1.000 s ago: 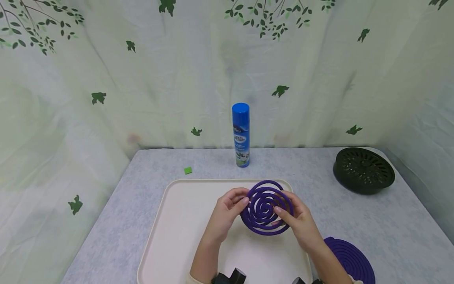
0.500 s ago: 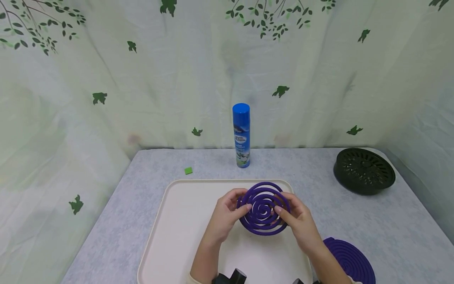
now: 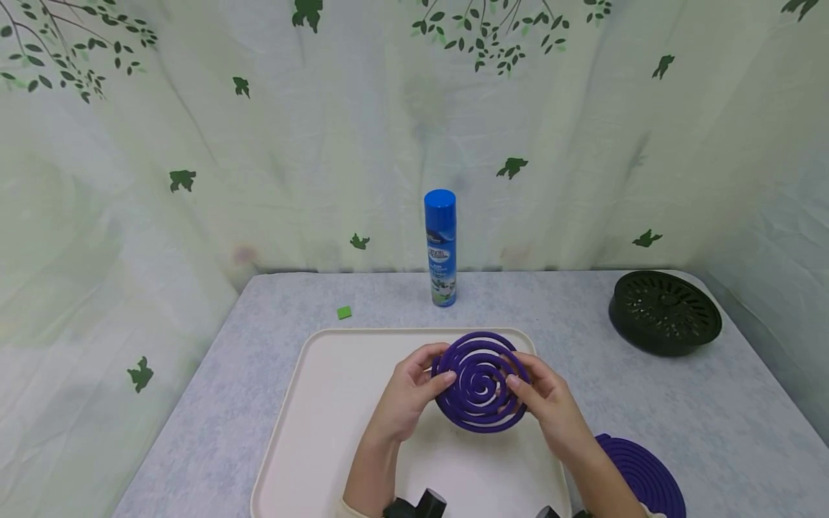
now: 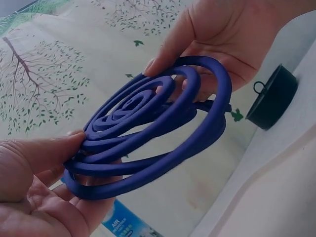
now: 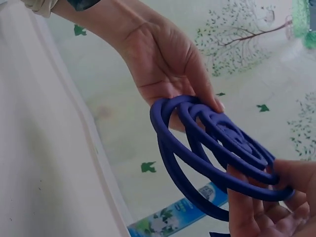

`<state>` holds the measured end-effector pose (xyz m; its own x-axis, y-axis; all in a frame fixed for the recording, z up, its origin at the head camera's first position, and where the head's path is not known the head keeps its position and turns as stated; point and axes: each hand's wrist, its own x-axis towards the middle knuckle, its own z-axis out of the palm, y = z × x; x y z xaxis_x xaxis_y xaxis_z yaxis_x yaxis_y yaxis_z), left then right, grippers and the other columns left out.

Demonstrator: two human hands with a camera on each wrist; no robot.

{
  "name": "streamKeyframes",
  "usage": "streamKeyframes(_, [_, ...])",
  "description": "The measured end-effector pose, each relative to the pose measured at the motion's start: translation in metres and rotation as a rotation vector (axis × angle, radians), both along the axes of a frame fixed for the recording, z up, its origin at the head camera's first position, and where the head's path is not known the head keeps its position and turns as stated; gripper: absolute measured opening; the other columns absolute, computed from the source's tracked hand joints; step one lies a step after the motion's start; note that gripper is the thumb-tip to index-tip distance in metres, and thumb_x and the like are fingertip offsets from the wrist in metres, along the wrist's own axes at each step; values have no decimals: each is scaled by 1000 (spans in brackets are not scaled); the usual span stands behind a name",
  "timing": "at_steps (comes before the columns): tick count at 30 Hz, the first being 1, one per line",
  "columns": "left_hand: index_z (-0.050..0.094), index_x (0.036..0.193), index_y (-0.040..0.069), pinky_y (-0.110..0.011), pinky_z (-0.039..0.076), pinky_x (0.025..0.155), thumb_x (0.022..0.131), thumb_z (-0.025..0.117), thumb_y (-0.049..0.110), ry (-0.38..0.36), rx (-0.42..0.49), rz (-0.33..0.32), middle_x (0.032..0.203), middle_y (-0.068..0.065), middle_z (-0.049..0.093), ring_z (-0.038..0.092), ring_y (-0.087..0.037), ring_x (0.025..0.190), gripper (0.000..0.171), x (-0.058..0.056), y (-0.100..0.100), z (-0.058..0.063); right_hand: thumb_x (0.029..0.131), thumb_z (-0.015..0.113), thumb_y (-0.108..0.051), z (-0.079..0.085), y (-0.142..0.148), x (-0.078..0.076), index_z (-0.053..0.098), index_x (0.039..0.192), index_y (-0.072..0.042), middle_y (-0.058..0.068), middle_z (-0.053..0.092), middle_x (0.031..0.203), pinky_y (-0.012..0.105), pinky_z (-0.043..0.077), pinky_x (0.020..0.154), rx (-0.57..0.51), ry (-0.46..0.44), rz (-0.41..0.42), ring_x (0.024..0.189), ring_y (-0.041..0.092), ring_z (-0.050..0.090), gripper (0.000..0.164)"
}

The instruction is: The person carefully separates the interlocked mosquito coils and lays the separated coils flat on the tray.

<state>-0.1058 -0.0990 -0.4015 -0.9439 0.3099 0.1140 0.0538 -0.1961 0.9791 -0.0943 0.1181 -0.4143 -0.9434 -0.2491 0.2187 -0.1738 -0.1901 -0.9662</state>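
A purple mosquito coil point(image 3: 482, 385) is held up over the white tray, its windings spread apart with gaps between them. On its left edge my left hand point(image 3: 414, 388) pinches the rim, thumb on the near face and fingers behind. My right hand point(image 3: 547, 399) grips the opposite side, its thumb lying across the windings. Seen from the left wrist, the coil point(image 4: 148, 123) has some loops sagging away from the others, so it looks layered; whether it is one coil or two interlocked cannot be told. A second, tightly wound purple coil point(image 3: 637, 471) lies right of the tray, partly behind my right forearm.
Beneath my hands lies the white tray point(image 3: 337, 417). A blue air freshener can point(image 3: 441, 248) stands upright behind it. At the back right sits a dark round tin with a slotted top point(image 3: 666, 313). A small green square point(image 3: 344, 312) lies behind the tray. A leaf-print curtain point(image 3: 363, 144) surrounds the table.
The coil has shifted slightly left and its windings look a little more open on the right. My left thumb has moved inward over its edge; my right hand keeps its grip.
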Motion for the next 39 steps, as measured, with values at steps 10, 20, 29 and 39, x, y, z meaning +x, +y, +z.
streamKeyframes(10, [45, 119, -8, -29, 49, 78, 86, 57, 0, -18, 33, -18, 108, -13, 54, 58, -17, 91, 35, 0, 1, -1, 92, 51, -10, 3, -2, 0, 50, 116, 4, 0, 63, 96, 26, 51, 64, 12, -123, -67, 79, 11, 60, 28])
streamKeyframes(20, [44, 118, -7, -29, 50, 74, 89, 54, 1, -60, 85, -14, 103, -10, 55, 59, -14, 84, 32, 0, 1, 0, 93, 43, 3, 1, 4, 1, 50, 121, -10, 0, 59, 106, 28, 51, 71, -32, 81, 87, 90, 11, 59, 32])
streamKeyframes(29, [45, 124, 3, -33, 50, 76, 87, 57, 3, -1, 45, 59, 103, -15, 53, 59, -21, 86, 38, 1, 4, 3, 93, 40, 4, 2, 5, 1, 48, 122, -16, -2, 57, 108, 28, 51, 74, -8, 126, 116, 94, 12, 58, 36])
streamKeyframes(39, [47, 125, 3, -33, 45, 87, 90, 52, 2, 72, 1, 36, 118, -15, 47, 51, -25, 107, 36, 1, 4, 1, 94, 42, 0, -1, 2, 0, 44, 123, -4, -1, 57, 109, 30, 51, 73, 22, 104, 87, 95, 14, 58, 29])
